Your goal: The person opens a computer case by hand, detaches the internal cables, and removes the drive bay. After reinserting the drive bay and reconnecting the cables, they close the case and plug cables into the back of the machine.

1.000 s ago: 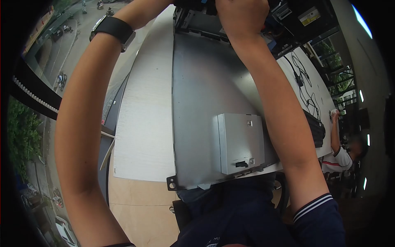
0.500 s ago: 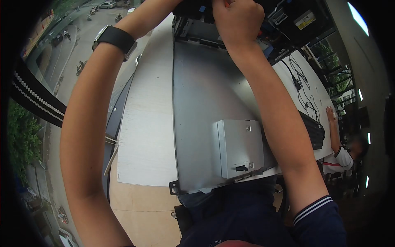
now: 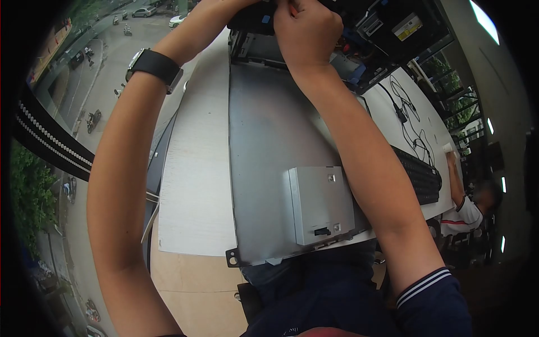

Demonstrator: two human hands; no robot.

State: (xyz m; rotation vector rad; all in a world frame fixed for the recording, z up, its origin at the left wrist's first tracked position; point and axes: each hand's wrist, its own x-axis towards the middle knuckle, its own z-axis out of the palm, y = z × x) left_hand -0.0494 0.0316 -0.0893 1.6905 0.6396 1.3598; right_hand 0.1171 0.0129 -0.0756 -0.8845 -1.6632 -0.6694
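My right hand is closed at the top of the view, over the black inner part of an opened desktop computer case. A small orange-red bit shows beside its thumb; what it belongs to is hidden. Farther left, my left forearm, with a black-strapped watch, reaches to the top edge, where my left hand is mostly cut off and its fingers are hidden. The bare metal panel of the case extends toward my lap. On it near my right forearm sits a square metal box with a small black latch.
A white table lies under the case. Right of my right arm are a black keyboard and loose black cables. Another person sits at the far right, one arm on the table. A window with a street is at left.
My right hand and the case appear slightly farther left in the view, and the view itself has shifted a little. The right hand stays closed.
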